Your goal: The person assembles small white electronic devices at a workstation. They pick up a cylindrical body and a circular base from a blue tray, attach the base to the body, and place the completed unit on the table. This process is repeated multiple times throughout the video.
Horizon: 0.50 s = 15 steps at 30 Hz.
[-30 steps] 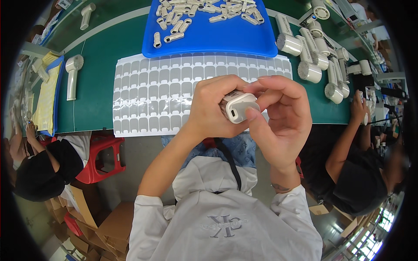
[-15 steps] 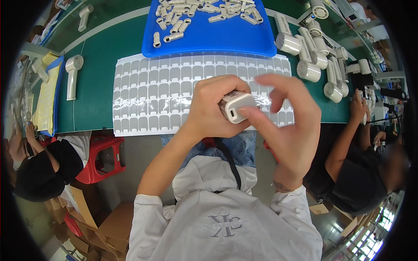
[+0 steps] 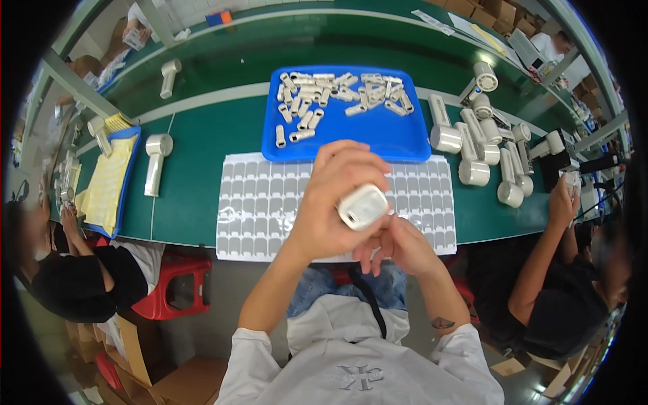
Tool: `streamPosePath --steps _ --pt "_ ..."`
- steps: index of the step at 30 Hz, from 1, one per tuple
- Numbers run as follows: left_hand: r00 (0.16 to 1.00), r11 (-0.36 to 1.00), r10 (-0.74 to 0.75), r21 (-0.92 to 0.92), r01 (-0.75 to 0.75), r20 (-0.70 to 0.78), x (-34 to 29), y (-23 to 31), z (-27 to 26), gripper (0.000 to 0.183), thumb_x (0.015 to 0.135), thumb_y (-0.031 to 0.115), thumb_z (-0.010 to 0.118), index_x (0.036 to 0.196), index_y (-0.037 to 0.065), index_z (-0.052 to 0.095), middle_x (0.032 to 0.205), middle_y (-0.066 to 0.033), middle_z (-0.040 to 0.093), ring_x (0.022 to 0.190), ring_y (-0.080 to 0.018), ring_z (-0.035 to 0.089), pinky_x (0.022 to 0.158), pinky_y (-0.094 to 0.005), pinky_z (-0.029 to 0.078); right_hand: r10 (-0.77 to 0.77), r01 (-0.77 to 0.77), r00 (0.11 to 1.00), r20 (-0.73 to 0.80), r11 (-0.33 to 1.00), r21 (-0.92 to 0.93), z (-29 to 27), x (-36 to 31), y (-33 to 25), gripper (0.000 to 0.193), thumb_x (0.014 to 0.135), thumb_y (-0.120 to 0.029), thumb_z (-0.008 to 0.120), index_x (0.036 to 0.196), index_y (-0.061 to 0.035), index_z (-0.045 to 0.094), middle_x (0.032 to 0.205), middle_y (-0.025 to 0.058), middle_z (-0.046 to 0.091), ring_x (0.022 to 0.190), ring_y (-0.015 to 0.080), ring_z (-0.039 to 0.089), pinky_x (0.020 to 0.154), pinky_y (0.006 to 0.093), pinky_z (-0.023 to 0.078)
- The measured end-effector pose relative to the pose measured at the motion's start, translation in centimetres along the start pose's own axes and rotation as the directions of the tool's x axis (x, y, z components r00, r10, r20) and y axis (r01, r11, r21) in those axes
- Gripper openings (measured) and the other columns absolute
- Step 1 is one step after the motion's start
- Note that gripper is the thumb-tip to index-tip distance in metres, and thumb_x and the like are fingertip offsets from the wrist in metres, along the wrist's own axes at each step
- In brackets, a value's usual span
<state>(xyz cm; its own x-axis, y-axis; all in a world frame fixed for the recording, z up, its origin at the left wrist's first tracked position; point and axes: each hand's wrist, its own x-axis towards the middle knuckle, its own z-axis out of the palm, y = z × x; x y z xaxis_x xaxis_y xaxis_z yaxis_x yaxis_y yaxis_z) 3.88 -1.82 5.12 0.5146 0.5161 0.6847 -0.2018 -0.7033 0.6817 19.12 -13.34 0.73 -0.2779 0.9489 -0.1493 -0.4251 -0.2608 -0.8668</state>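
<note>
My left hand (image 3: 331, 202) is closed around a white handheld fan (image 3: 365, 206), seen end-on. Its rounded, light grey base with a small dark port points up at me, and the rest is hidden by my fingers. Just below and to the right, my right hand (image 3: 405, 250) has its fingers loosely bent and apart, close to the fan's underside; whether it touches cannot be made out. Beneath both hands lies a white sheet of grey rounded stickers (image 3: 246, 206). Beyond it a blue tray (image 3: 351, 138) carries many small white parts (image 3: 314, 119).
White handheld fans (image 3: 474, 172) lie grouped on the green bench at the right. One more fan (image 3: 154, 169) lies at the left, near a blue tray with yellow sheets (image 3: 108, 185). Co-workers sit on both sides, and a red stool (image 3: 179, 287) stands at the left.
The view has tilted up, showing more of the far bench. My right hand has moved from the fan's right side to below it, its thumb off the base. The left hand keeps its hold.
</note>
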Motion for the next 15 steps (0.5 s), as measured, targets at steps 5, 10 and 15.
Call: streamPosePath --steps 5,10,15 --pt "0.987 0.982 -0.043 0.189 0.013 0.153 -0.4 1.3 -0.4 0.036 0.062 0.015 0.082 0.094 0.026 0.070 0.148 -0.0119 0.038 0.140 -0.0450 0.022 0.112 -0.0615 0.013 -0.014 0.058 0.976 -0.219 0.979 0.196 1.3 2.8 -2.2 0.043 0.103 -0.036 0.041 0.130 -0.0028 0.046 0.115 0.0111 0.060 0.098 0.0171 0.062 0.074 0.0291 0.053" --pt "0.966 0.980 -0.091 0.193 0.044 0.242 -0.1 0.2 -2.8 0.069 0.057 0.023 0.089 0.120 0.021 0.062 0.154 -0.0186 0.028 0.145 -0.0462 0.011 0.114 -0.0566 0.014 -0.094 0.125 0.988 -0.124 0.953 0.275 0.6 5.4 -2.8 0.035 0.098 -0.022 0.052 0.128 -0.0059 0.046 0.117 0.0105 0.058 0.105 0.0177 0.061 0.088 0.0358 0.054" --pt "0.977 0.960 -0.210 0.195 0.202 0.024 -2.7 -2.5 -7.3 0.060 0.064 0.015 0.085 0.118 0.008 0.059 0.128 -0.0159 0.051 0.121 -0.0319 0.045 0.100 -0.0420 0.036 -0.293 0.274 0.927 -0.235 0.955 -0.109 -2.5 12.2 -8.0 0.042 0.095 -0.024 0.057 0.129 -0.0030 0.044 0.110 0.0097 0.059 0.097 0.0188 0.063 0.075 0.0406 0.059"
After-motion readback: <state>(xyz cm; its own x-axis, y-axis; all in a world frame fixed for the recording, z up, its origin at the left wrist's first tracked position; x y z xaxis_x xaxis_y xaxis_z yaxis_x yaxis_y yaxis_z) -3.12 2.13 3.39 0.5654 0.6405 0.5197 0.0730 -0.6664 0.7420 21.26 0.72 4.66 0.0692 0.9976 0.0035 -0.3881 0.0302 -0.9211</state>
